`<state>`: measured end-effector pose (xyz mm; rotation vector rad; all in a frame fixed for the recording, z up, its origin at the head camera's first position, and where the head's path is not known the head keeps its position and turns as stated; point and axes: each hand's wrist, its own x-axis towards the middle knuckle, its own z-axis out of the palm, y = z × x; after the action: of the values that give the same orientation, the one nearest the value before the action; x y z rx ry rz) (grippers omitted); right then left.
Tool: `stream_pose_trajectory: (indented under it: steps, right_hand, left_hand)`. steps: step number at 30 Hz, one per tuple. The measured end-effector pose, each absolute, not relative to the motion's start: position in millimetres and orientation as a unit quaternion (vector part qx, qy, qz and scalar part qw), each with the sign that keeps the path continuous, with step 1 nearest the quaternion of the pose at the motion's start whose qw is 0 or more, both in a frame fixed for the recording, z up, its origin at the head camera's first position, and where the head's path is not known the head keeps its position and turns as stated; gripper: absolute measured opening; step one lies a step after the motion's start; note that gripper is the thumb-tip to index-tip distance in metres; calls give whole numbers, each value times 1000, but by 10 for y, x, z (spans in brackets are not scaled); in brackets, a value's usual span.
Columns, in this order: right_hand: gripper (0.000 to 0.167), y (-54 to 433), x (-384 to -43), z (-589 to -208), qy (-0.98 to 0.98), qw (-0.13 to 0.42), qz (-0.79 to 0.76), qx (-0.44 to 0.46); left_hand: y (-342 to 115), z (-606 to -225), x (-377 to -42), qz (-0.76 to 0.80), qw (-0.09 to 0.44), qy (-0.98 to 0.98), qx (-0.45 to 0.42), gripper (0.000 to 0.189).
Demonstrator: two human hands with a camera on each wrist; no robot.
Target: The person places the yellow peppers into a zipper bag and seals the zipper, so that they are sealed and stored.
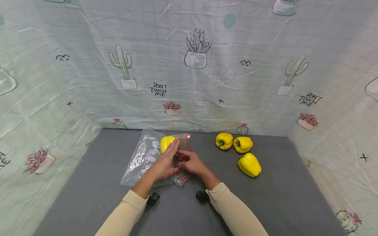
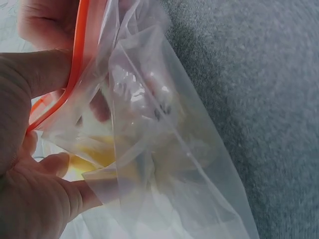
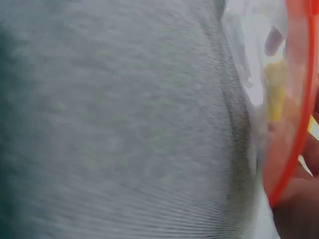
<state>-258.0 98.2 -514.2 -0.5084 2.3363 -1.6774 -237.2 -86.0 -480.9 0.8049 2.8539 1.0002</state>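
A clear plastic zip bag [image 1: 144, 154] with a red-orange zip edge [image 2: 78, 55] lies on the grey table, its mouth toward the right. Inside it, near the far side, is a yellow bell pepper [image 1: 167, 143], blurred through the plastic in both wrist views. My left hand [image 1: 163, 164] holds the bag near its mouth, fingers stretched beside the pepper and thumb toward the right hand. At the mouth, my right hand [image 1: 192, 163] has bent fingers and grips the zip edge. Its fingertips are partly hidden. In the right wrist view, fingers [image 3: 299, 199] touch the orange strip.
To the right on the table [image 1: 283, 196] lie more bell peppers: one far left [image 1: 224, 141], one beside it [image 1: 243, 144], and one nearer [image 1: 249, 165]. A cactus-print cloth [image 1: 206, 98] hangs behind and at both sides. Black wrist devices [image 1: 153, 199] sit under the wrists.
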Motion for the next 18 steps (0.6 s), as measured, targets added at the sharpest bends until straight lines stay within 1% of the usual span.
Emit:
stream_pose_trajectory:
  steps: [3, 6, 8, 11, 18]
  right_hand:
    - [38, 1029, -2569, -5171, 788, 38, -597, -148]
    - [24, 1073, -2570, -5173, 780, -23, -613, -121]
    - [20, 1111, -2575, -5161, 777, -52, -618, -112]
    - [17, 1184, -2588, -5119, 770, -75, -626, -94]
    - [18, 1417, -2590, -5007, 759, -91, -643, -51]
  left_hand:
    - [-817, -4824, -2390, 319, 8, 914, 251, 117]
    - [-794, -4836, -2393, 320, 7, 915, 244, 118]
    - [-788, -4844, -2394, 321, 6, 916, 242, 117]
    - [-787, -4861, -2402, 317, 5, 917, 242, 116]
    - [-779, -4882, -2435, 314, -1, 916, 249, 116]
